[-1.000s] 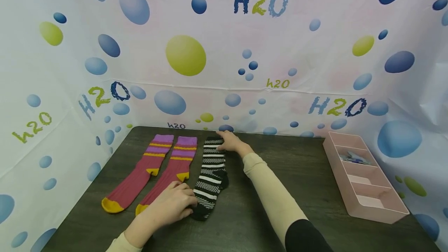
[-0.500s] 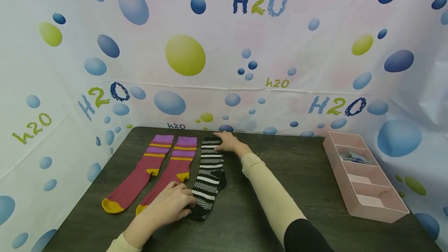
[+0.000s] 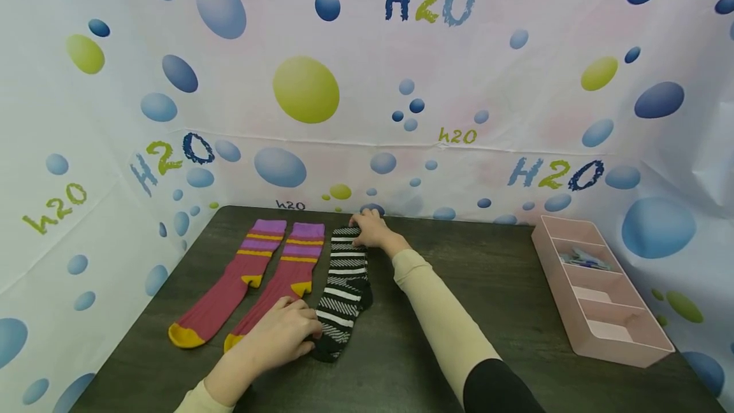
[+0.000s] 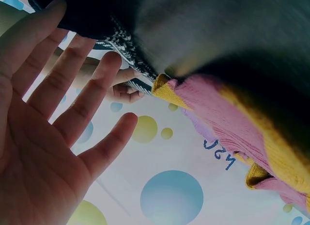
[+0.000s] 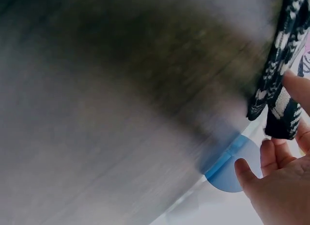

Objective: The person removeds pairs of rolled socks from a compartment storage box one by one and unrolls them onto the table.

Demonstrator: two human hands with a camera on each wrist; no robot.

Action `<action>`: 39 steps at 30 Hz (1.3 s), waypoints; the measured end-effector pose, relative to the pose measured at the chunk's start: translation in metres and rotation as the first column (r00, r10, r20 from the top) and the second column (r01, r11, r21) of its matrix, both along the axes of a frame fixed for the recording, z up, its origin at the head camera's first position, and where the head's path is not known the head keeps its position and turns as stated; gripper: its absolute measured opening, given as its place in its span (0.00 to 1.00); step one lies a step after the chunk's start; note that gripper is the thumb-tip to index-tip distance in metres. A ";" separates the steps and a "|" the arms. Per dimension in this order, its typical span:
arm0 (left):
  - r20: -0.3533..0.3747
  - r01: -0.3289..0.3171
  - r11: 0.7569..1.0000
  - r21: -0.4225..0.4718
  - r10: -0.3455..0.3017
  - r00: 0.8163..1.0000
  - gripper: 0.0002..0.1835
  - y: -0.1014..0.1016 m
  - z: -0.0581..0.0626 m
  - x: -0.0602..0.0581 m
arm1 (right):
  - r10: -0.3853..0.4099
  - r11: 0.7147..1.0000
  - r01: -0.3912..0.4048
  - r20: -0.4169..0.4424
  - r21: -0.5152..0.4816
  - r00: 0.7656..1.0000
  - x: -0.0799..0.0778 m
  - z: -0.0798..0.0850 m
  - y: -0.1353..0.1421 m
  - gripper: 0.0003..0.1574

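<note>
A black-and-white striped sock (image 3: 343, 285) lies lengthwise on the dark table, its heel bulging to the right. Beside its black toe, my left hand (image 3: 287, 330) rests with the fingertips at the edge. In the left wrist view, the fingers of the left hand (image 4: 68, 108) are spread and fairly straight, with the thumb overlapping the dark toe. At the far end, my right hand (image 3: 374, 231) touches the sock's cuff. From the right wrist view, one digit of the right hand (image 5: 278, 181) lies against the striped sock (image 5: 281, 108) while other fingers spread past the cuff's end.
Two maroon socks with yellow toes and purple cuffs, the left one (image 3: 220, 292) and the right one (image 3: 289, 273), lie left of the striped sock. A pink divided box (image 3: 559, 298) stands at the right with small items in one compartment. A printed sheet (image 3: 493, 69) hangs behind.
The striped sock first shifted slightly left, with the right hand at its cuff. Since then the right hand's fingers have bent a little more at the cuff; the left hand has barely moved.
</note>
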State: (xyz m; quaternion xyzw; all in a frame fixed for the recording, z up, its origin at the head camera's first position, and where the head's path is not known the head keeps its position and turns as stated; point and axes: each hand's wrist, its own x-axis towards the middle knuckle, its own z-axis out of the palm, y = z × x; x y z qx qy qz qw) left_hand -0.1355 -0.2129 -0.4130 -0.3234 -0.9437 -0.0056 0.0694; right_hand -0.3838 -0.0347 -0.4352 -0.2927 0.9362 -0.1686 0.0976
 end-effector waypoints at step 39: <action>-0.166 0.060 0.996 0.065 -0.049 0.985 0.08 -0.004 0.004 0.000 | 0.122 0.992 -0.114 -0.339 0.043 0.933 0.016 0.020 0.001 0.10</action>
